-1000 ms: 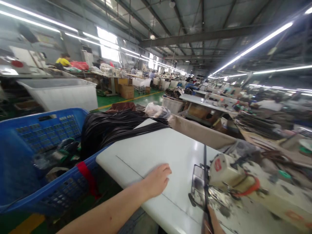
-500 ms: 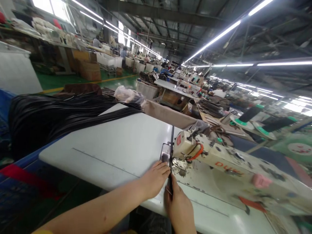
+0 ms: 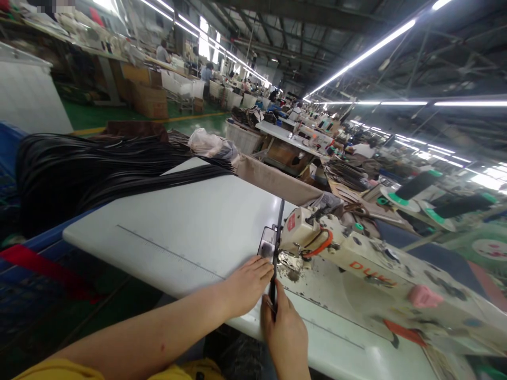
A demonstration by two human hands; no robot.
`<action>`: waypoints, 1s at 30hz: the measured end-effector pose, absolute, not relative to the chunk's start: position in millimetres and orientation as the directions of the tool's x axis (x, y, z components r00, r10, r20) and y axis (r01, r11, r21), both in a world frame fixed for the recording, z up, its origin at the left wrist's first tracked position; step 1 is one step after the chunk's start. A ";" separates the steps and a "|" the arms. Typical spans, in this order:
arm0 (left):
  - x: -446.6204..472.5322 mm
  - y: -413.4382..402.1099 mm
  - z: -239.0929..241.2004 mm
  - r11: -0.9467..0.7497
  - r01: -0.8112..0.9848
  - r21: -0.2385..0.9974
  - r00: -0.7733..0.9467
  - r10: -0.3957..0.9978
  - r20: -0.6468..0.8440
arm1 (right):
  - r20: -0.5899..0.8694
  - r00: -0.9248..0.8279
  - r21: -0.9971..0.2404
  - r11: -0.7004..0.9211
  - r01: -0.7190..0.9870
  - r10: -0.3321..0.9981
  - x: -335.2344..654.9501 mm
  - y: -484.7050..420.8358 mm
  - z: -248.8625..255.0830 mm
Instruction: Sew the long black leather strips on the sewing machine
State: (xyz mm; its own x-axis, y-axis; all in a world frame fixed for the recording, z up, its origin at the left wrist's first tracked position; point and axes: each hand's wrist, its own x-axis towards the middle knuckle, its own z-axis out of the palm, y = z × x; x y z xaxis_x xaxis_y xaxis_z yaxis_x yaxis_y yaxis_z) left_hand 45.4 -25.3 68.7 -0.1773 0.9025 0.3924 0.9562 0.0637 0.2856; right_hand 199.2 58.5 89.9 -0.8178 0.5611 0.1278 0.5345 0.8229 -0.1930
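Note:
A narrow black strap (image 3: 281, 216) runs lengthwise under the head of a white sewing machine (image 3: 336, 250), past the presser foot and over the table's near edge. My left hand (image 3: 251, 279) lies on the table just left of the strap, fingers outstretched and close together, fingertips against the strap beside the metal plate (image 3: 268, 243). Nearer to me, my right hand (image 3: 285, 324) is closed on the strap's near part, thumb and fingers on either side of it. The needle point is too small to make out.
A thick bundle of black straps (image 3: 99, 169) drapes over the left corner of the white table (image 3: 178, 211). A blue crate (image 3: 35, 274) with a red strip stands at the left. Black thread cones (image 3: 415, 187) stand at the right. A beige-lined bin (image 3: 277, 179) lies behind the table.
Both hands have shifted slightly toward me and left in the picture, still at the strap. The camera view has turned a little. The strap stays under the machine head.

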 end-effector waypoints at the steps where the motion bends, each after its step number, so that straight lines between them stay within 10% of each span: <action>1: 45.4 -25.7 69.1 0.061 0.957 0.284 -0.174 0.904 0.391 | 0.135 -0.813 -0.215 0.818 0.534 0.566 199.7 58.8 89.0; 12: 45.5 -25.2 64.9 0.073 0.971 0.228 -0.163 0.900 0.405 | 0.155 -0.634 -0.673 0.551 0.493 0.757 203.8 76.0 86.1; 30: 39.0 -16.5 56.0 0.081 0.971 0.226 -0.160 0.921 0.355 | 0.210 -0.567 -0.754 0.501 0.424 0.797 207.6 75.3 77.9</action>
State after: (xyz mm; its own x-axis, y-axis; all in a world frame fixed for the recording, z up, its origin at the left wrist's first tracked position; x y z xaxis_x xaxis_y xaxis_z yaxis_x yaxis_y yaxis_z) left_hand 39.0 -16.5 56.0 -0.1598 0.9212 0.3549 0.9708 0.0815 0.2256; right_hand 207.6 75.3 77.9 -0.5670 0.7966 0.2097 0.4244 0.5007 -0.7545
